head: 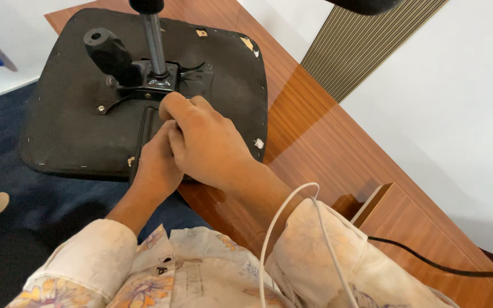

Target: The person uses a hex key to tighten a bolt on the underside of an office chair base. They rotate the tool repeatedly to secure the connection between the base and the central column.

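Head view, left to right: an upturned black fabric-covered office chair seat (75,114) lies underside up, partly on the glossy brown wooden surface (326,142), with its left portion hanging out past the edge over dark blue carpet (7,142). Bolted to the seat's middle is a black metal tilt mechanism plate (155,80); a thick black plastic knob handle (108,52) angles up from its left, and a chrome gas-lift column (154,40) rises from its centre. Left hand (156,165) sits low against the plate's near edge, fingers curled, mostly covered by the right hand, so cannot tell what, if anything, they pinch. Right hand (203,142) lies over it, fingers bent down onto the plate edge; the grip itself is hidden. Risks, as judged: the overhanging seat could tip or slide off the surface if pressed hard on the carpet side; knuckles near stamped metal edges could get nicked on a slip. A white cable (281,219) looping over the right sleeve could snag, as could the black cord (429,262) crossing the surface at right.
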